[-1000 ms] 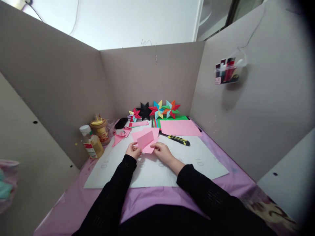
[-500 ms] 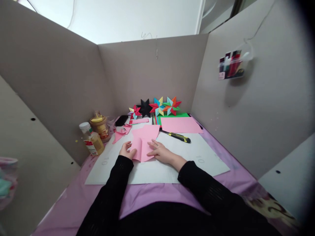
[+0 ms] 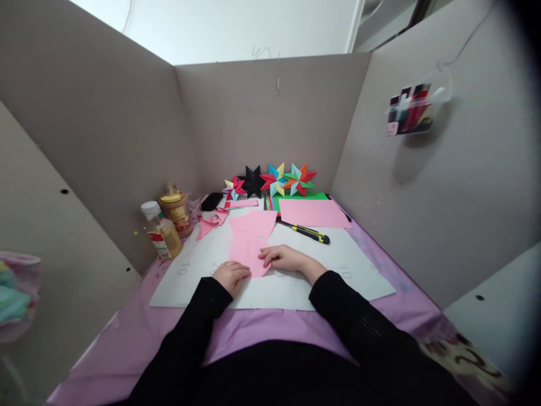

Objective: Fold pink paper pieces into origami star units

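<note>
A small pink sheet of paper point(image 3: 246, 255) lies on the white board point(image 3: 296, 293) in front of me. My left hand point(image 3: 231, 276) is closed at its near left corner, fingers together. On its right side my right hand point(image 3: 284, 257) grips the edge with bent fingers; the thumb is partly hidden. Just beyond the sheet is another pink piece of paper point(image 3: 253, 221). A yellow and black utility knife point(image 3: 310, 232) lies to the right, beyond my right hand.
At the left stand a glue bottle point(image 3: 165, 234) and a brown jar point(image 3: 176, 213). Folded pink pieces point(image 3: 211, 223) and a black phone point(image 3: 212, 201) lie nearby. Paper stars point(image 3: 276, 180) lean at the back wall, behind a large pink sheet point(image 3: 315, 213).
My left hand has moved from the sheet's left edge to its near corner. The raised left part now lies flatter. My right hand's spread fingers have drawn in at the right edge.
</note>
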A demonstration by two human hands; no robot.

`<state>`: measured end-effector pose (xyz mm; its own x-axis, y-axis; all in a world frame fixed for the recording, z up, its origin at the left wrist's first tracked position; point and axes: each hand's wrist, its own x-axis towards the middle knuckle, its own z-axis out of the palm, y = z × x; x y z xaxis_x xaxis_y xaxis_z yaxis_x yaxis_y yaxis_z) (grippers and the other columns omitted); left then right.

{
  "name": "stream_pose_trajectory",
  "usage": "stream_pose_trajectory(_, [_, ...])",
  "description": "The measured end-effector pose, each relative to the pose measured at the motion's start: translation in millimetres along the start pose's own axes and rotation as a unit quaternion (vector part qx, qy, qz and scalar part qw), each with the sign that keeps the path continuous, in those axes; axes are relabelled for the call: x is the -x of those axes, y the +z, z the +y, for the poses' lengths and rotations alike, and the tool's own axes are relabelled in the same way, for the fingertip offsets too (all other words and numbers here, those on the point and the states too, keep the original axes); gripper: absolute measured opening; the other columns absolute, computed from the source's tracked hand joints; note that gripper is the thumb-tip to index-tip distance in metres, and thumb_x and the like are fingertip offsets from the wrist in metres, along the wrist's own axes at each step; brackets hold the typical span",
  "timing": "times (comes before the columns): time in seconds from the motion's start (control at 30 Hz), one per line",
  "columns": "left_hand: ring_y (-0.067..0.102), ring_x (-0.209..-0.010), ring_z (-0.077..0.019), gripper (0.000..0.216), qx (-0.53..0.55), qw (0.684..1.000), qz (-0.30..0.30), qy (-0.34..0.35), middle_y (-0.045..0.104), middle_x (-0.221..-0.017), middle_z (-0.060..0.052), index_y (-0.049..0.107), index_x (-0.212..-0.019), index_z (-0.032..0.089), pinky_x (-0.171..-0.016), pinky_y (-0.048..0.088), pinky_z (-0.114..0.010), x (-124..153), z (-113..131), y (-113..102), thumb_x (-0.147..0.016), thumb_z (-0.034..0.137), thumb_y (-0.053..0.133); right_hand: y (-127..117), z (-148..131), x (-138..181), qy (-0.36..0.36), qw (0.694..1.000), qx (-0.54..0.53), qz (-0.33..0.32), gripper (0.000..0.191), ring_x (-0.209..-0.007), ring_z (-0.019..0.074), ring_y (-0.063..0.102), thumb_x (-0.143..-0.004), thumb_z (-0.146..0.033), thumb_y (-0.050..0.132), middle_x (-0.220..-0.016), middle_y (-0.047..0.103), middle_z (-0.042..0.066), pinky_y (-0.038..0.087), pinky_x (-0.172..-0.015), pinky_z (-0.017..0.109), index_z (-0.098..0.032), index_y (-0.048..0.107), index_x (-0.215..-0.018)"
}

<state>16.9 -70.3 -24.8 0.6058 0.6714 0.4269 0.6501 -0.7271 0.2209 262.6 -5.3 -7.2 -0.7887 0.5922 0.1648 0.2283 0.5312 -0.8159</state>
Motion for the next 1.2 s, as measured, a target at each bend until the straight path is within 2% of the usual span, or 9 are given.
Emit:
stream_pose_trajectory(0.13, [0.059,-0.081,-0.0155,0.026,0.061,0.998,-0.005,-0.001,0.068,-0.086,-0.006,0.066,-0.090,0.017,-0.078,0.045,-0.029,-6.6,-6.7,-5.8,-0.078,0.014,0.043,-3.6,-3.0,0.3,0.010,1.000,-0.026,0.002,0.015,-0.121,0.0216,0.041,-0.072,-0.025,0.060,-0.118,0.057,0.008,0.032,-0.101,0.036,-0.019,0.068,-0.083])
stream_pose_trajectory(0.27, [0.059,-0.075,-0.0142,0.027,0.052,0.994,-0.098,-0.016,0.066,-0.083,-0.006,0.067,-0.094,0.019,-0.072,0.044,-0.025,-21.9,-19.9,-16.4,-0.082,0.021,0.043,-5.0,0.5,-0.5,0.013,1.000,-0.024,0.009,0.013,-0.120,0.0215,0.043,-0.070,-0.026,0.061,-0.115,0.059,0.008,0.032,-0.101,0.035,-0.019,0.070,-0.076])
stream_pose_trajectory(0.37, [0.058,-0.073,-0.0133,0.025,0.047,0.986,-0.159,0.014,0.064,-0.083,-0.005,0.068,-0.094,0.022,-0.067,0.042,-0.022,-36.6,-32.0,-19.8,-0.081,0.024,0.048,-6.4,0.1,-0.2,0.025,0.999,-0.023,0.021,0.013,-0.120,0.0208,0.043,-0.070,-0.021,0.058,-0.115,0.059,0.008,0.032,-0.101,0.035,-0.019,0.070,-0.074])
stream_pose_trajectory(0.47, [0.056,-0.067,-0.0113,0.021,0.077,0.979,-0.189,0.012,0.062,-0.078,-0.003,0.069,-0.091,0.023,-0.063,0.040,-0.019,-49.0,-41.6,-16.9,-0.077,0.025,0.054,-8.8,-4.0,1.0,0.039,0.999,-0.020,0.021,0.016,-0.122,0.0202,0.040,-0.070,-0.017,0.054,-0.118,0.057,0.007,0.031,-0.102,0.036,-0.019,0.069,-0.075])
stream_pose_trajectory(0.57, [0.054,-0.064,-0.0103,0.018,0.126,0.976,-0.175,-0.029,0.061,-0.073,-0.002,0.071,-0.083,0.021,-0.060,0.039,-0.019,-56.4,-45.3,-8.8,-0.072,0.030,0.061,-11.1,-6.8,1.7,0.041,0.999,-0.007,0.006,0.018,-0.123,0.0200,0.038,-0.070,-0.016,0.053,-0.120,0.055,0.006,0.030,-0.102,0.037,-0.019,0.068,-0.080])
stream_pose_trajectory(0.7, [0.050,-0.060,-0.0100,0.023,0.114,0.984,-0.091,-0.106,0.058,-0.069,-0.001,0.066,-0.074,0.017,-0.056,0.037,-0.020,-58.6,-40.7,4.7,-0.069,0.039,0.061,-11.8,-4.5,1.2,0.027,0.999,0.030,-0.004,0.022,-0.124,0.0194,0.037,-0.071,-0.015,0.053,-0.123,0.053,0.005,0.027,-0.104,0.037,-0.021,0.068,-0.086])
stream_pose_trajectory(0.97, [0.051,-0.071,-0.0154,0.053,0.041,0.983,-0.111,-0.143,0.058,-0.075,0.002,0.060,-0.088,0.022,-0.065,0.036,-0.025,-56.7,-23.0,-3.3,-0.048,0.056,0.070,-16.4,-5.5,-1.8,0.004,0.998,0.058,0.020,0.015,-0.122,0.0203,0.037,-0.073,-0.028,0.061,-0.124,0.050,0.006,0.024,-0.105,0.036,-0.021,0.069,-0.083])
stream_pose_trajectory(1.1, [0.051,-0.071,-0.0161,0.055,0.050,0.983,-0.111,-0.140,0.058,-0.075,0.002,0.061,-0.089,0.022,-0.066,0.036,-0.026,-56.3,-26.3,-2.1,-0.046,0.055,0.072,-23.5,-11.3,-13.3,0.011,0.997,0.062,-0.041,0.018,-0.103,0.0182,0.052,-0.075,-0.032,0.058,-0.106,0.061,0.006,0.037,-0.093,0.030,-0.019,0.068,-0.083])
stream_pose_trajectory(1.2, [0.051,-0.067,-0.0131,0.036,0.104,0.981,-0.094,-0.136,0.058,-0.075,0.000,0.064,-0.087,0.020,-0.063,0.038,-0.023,-55.5,-34.7,3.4,-0.062,0.046,0.065,-23.6,-12.2,-27.9,0.052,0.992,0.093,-0.065,0.018,-0.077,0.0150,0.058,-0.074,-0.029,0.056,-0.084,0.064,0.003,0.044,-0.073,0.024,-0.017,0.067,-0.081])
